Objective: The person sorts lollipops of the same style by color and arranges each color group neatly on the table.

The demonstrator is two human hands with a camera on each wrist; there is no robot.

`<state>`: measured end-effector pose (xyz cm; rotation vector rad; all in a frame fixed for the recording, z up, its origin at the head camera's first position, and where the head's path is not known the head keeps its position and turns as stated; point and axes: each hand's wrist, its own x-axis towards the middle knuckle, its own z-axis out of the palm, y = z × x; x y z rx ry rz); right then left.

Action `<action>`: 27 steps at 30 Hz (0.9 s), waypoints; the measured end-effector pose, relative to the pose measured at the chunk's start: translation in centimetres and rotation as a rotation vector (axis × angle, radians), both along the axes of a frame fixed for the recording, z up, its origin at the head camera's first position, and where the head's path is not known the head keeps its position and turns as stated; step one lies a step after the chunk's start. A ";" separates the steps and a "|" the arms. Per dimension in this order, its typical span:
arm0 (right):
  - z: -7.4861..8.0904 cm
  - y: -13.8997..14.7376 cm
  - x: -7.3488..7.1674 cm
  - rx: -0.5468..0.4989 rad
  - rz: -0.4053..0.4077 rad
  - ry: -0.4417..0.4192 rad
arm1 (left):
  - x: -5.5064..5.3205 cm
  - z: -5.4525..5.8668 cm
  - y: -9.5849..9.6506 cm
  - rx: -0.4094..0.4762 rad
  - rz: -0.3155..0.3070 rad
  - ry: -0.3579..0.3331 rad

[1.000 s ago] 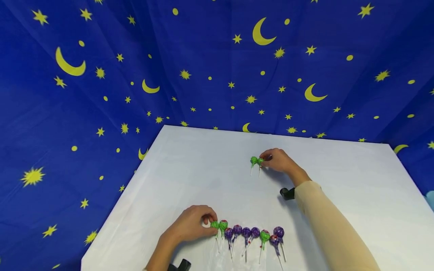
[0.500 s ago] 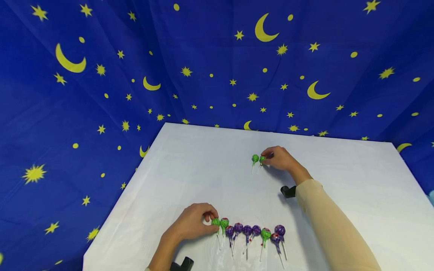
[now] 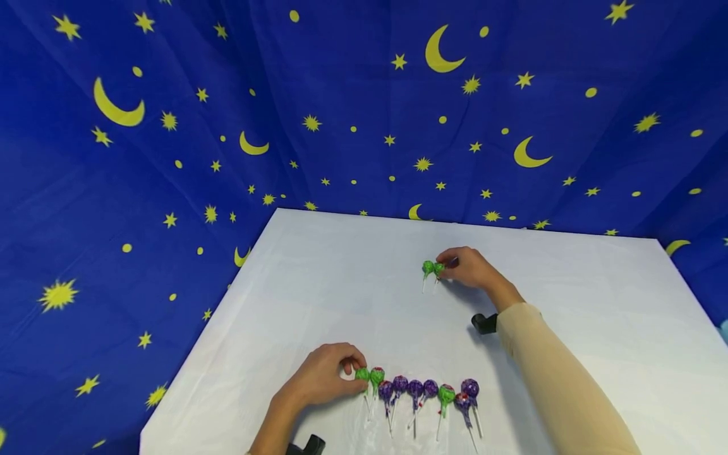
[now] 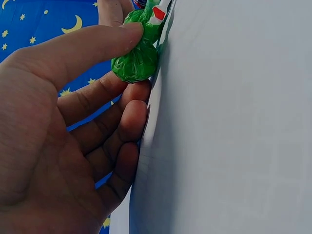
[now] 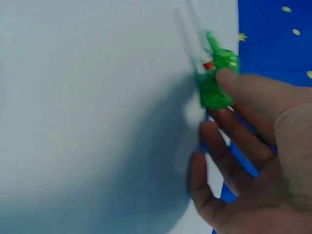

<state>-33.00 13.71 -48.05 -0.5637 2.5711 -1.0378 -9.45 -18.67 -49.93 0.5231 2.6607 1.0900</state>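
With the left hand (image 3: 327, 376), holding the leftmost green lollipop (image 3: 361, 375) of a row, followed to the right by a second green one (image 3: 377, 376), four purple lollipops (image 3: 416, 388), a third green one (image 3: 446, 395) and two more purple ones (image 3: 469, 388). Farther back on the white table (image 3: 318, 278), before a starry blue cloth (image 3: 341, 82), holding with the right hand (image 3: 466, 268) another green lollipop (image 3: 439, 269), just beside its green neighbour (image 3: 428, 268).

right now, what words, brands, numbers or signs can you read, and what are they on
None can be read.
Green lollipops: red patches show, but any print is too small or blurred.
Purple lollipops: any print is too small to read.
Blue cloth: yellow shapes, no lettering seen.
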 end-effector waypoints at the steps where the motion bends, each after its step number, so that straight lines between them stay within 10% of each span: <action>1: 0.0 0.2 0.1 -0.010 -0.008 -0.004 | 0.0 0.0 0.1 0.003 -0.003 0.002; 12: 0.4 1.2 1.7 -0.051 -0.087 0.046 | 0.5 -0.3 0.2 0.010 -0.003 -0.018; 27: 1.3 0.9 4.2 -0.087 0.046 0.040 | 0.2 -0.1 0.1 0.013 -0.010 -0.001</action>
